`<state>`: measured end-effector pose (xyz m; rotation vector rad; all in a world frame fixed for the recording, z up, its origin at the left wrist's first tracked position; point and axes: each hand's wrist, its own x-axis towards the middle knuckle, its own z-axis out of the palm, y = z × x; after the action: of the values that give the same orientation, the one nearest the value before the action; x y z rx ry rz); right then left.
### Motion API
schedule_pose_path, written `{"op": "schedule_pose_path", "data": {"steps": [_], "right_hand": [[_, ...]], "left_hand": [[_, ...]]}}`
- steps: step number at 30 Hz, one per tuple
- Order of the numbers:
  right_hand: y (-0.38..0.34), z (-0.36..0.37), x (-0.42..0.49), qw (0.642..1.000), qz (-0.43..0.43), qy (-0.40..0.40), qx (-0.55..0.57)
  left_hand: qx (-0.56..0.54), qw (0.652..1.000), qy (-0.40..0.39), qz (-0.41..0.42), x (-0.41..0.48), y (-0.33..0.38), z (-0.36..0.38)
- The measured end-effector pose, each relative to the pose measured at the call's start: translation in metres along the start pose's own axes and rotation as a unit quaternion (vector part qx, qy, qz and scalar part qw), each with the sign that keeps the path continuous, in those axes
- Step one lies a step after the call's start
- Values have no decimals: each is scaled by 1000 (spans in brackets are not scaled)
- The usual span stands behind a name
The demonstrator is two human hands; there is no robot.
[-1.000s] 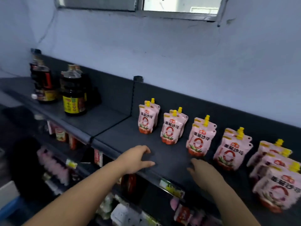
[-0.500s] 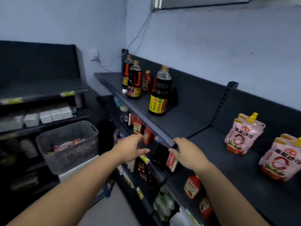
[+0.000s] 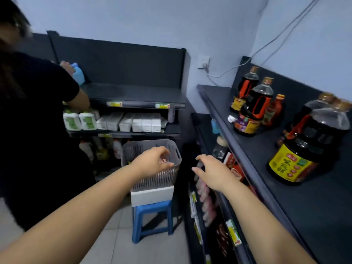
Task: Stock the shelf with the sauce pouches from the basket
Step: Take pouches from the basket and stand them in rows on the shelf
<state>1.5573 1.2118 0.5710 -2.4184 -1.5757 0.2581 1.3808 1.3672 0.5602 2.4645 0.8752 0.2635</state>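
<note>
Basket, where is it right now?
In the head view the basket sits low at centre on a white box atop a blue stool, left of the bottle shelf; the left hand hovers over its rim.

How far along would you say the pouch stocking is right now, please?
Done: none shows here; the shelf in view carries only dark bottles. In hand: the left hand hovers over the basket, nothing gripped yet; the right hand is open and empty. Left: lifting pouches out and shelving them.
</note>
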Motion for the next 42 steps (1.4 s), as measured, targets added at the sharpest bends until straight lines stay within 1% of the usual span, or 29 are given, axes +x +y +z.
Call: {"op": "schedule_pose_path", "data": {"steps": [5,9,13,18,25,27,30,33,37,42], "right_hand": [[-7,16,91,997,-68,-40,-3],[-12,36,142,993,-95,-76,12],[-15,56,196,990,-95,-97,22],[-25,85,262,988,-85,-124,22],[-27,129,338,990,-30,-137,27],[-20,145,355,987,-13,-154,32],[-4,171,374,981,20,-190,39],[15,202,386,971,49,-232,23],[43,249,405,949,54,-310,-23],[73,303,417,919,52,-382,-85]], "left_hand": [[-57,993,51,-92,37,-47,-6],[-93,982,58,-156,52,-86,-4],[-102,975,64,-184,79,-128,-6],[-105,976,47,-186,137,-184,-4],[-117,979,-36,-161,210,-262,8],[-118,978,-58,-162,224,-280,15],[-127,973,-92,-171,239,-296,31],[-136,965,-124,-188,248,-307,54],[-164,950,-149,-221,259,-321,87],[-208,924,-159,-278,260,-328,119]]}}
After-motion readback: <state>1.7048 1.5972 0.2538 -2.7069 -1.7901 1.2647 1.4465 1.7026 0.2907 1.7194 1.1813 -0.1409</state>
